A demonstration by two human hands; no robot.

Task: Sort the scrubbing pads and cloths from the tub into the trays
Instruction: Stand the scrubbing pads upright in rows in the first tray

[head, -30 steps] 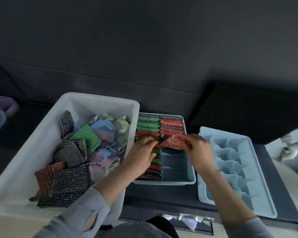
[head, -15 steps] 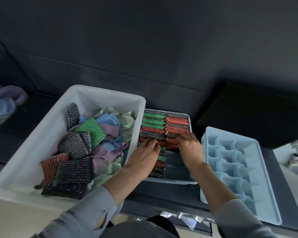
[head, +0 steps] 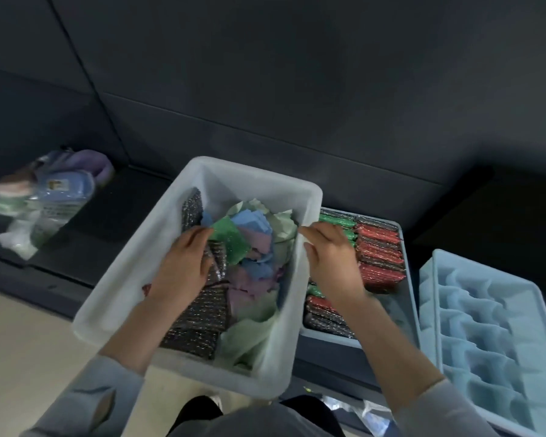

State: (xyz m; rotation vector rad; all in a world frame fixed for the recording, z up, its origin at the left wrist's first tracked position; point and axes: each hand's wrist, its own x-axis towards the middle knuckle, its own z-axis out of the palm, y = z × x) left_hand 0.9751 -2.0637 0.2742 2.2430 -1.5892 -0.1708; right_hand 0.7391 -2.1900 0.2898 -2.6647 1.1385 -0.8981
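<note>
White plastic tub [head: 234,181], centre of view, long axis running near to far. Contents: black glittery scrubbing pads [head: 202,313] stacked along its left side, one green scrubbing pad [head: 230,238] on top toward the far end, and loose cloths [head: 256,266] in blue, pink and pale green heaped on the right. The tub's near-left contents are partly hidden by the forearm.

Left hand [head: 183,266], inside the tub, palm down over the black pads; fingertips reach the edge of the green pad. Whether the fingers grip anything cannot be told, as the underside is hidden and the picture is motion-blurred.

Right hand [head: 328,263], at the tub's right rim, index finger extended toward the cloths, other fingers loosely curled; no held item is visible. It covers part of the tray behind it.

Grey-blue tray [head: 404,298], just right of the tub, touching or nearly so. Holds red, green and black scrubbing pads [head: 379,247] set on edge in two rows; the left row is largely hidden by the right hand and wrist.

Light blue divided tray [head: 486,310], far right, cut off by the frame edge; wavy partitions, compartments showing no contents.

Packaged goods [head: 51,197], far left on the dark surface: clear wrapping over blue and purple items, with a small label too blurred to read.

No brand or writing legible anywhere.
</note>
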